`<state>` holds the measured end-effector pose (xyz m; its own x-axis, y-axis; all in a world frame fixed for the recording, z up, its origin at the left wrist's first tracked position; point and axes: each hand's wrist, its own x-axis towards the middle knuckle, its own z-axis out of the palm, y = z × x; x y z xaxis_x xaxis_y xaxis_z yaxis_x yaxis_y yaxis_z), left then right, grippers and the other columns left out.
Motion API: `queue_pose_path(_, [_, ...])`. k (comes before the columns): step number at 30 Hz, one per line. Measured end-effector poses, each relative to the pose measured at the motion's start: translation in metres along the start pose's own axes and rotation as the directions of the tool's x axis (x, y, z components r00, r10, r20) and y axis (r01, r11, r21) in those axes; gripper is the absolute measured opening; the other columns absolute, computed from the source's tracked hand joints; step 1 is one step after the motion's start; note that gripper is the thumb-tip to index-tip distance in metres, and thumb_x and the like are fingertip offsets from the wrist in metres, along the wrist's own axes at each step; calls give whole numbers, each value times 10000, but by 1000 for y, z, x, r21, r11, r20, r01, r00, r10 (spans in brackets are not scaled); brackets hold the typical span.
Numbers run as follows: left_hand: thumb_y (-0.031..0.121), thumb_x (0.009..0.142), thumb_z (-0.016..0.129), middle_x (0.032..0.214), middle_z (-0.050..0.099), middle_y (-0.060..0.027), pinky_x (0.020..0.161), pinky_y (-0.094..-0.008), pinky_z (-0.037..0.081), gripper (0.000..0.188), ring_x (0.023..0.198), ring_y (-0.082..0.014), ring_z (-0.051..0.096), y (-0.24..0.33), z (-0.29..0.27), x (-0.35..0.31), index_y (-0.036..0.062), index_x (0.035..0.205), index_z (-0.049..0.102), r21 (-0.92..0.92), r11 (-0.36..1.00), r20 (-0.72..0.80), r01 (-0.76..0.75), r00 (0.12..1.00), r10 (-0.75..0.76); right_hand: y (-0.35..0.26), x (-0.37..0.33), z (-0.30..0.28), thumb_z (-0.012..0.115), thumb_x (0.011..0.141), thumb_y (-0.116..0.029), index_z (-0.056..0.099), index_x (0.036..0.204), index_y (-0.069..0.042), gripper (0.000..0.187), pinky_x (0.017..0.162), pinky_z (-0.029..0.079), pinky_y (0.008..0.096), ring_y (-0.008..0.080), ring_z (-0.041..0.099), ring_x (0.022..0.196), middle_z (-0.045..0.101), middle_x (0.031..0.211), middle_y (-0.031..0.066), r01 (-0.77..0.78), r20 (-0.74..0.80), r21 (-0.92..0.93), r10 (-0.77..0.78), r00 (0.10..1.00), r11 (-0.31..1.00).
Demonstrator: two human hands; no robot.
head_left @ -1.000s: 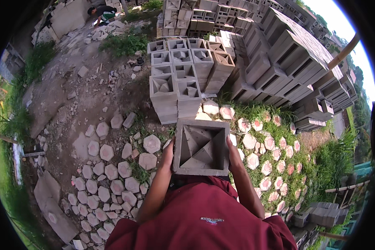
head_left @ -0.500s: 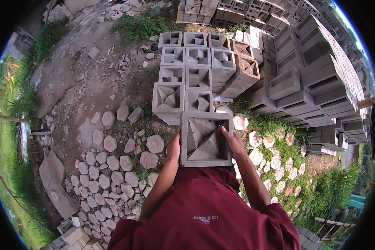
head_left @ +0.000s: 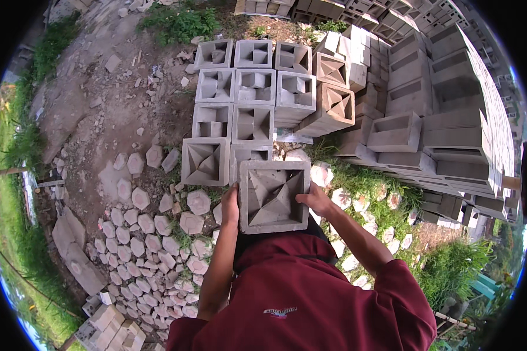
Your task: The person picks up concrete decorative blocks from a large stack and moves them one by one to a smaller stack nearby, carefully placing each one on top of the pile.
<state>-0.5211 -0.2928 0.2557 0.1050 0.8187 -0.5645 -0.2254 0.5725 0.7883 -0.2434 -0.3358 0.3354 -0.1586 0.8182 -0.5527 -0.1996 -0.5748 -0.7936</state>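
Concrete block (head_left: 273,206), one, grey, square-rimmed, its recess faceted into sloping planes that meet near the middle. Location: in front of the person's waist, recess facing up toward the head, far edge overlapping in view the nearest of the similar blocks set in rows (head_left: 255,86); whether it touches them cannot be told. Grip: two-handed. Left hand (head_left: 231,206) lies along the left outer wall, its fingers largely hidden; right hand (head_left: 318,200) clasps the right wall, thumb hooked over the rim into the recess, remaining fingers out of sight beneath or behind. No gap shows between either palm and the block. Handling, as judged: heavy for its size, fully rigid, matt and gritty, so unlikely to slip but rough on bare skin. Brittle; rim corners and the thin edges of the facets probably chip if knocked. Best hold: opposite outer walls, low down, fingers under the base, thumbs over the thick rim, load kept level and near the body; facet edges best avoided as handholds.
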Motion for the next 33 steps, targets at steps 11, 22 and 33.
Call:
queue_pose_path(11, [428, 907, 534, 1161, 601, -180, 950, -303, 388, 594, 1090, -225, 547, 39, 27, 42, -76, 1223, 531, 250, 966, -27, -60, 997, 69, 14, 46, -22, 649, 756, -80, 527, 1175, -12, 442, 688, 555, 363, 208, 629, 890, 630, 1033, 97, -245, -71, -145, 237, 969, 959])
queue_pose_path(22, [408, 927, 502, 1156, 604, -72, 938, -316, 412, 461, 1060, -186, 554, 38, -15, 54, 26, 1167, 596, -61, 973, -49, 222, 973, -225, 19, 44, -6, 665, 741, -93, 561, 1110, -7, 393, 592, 552, 338, 195, 632, 768, 647, 926, 94, -219, -112, -107, 207, 972, 970])
queue_pose_path(33, [499, 933, 155, 1371, 420, -214, 1058, -552, 304, 677, 1269, -407, 391, -83, -11, 51, 25, 1374, 353, -919, 297, 91, 259, 873, -478, 65, 84, -6, 622, 739, 6, 556, 1113, 26, 381, 629, 510, 312, 169, 607, 763, 643, 925, 82, -184, -240, -187, 136, 961, 965])
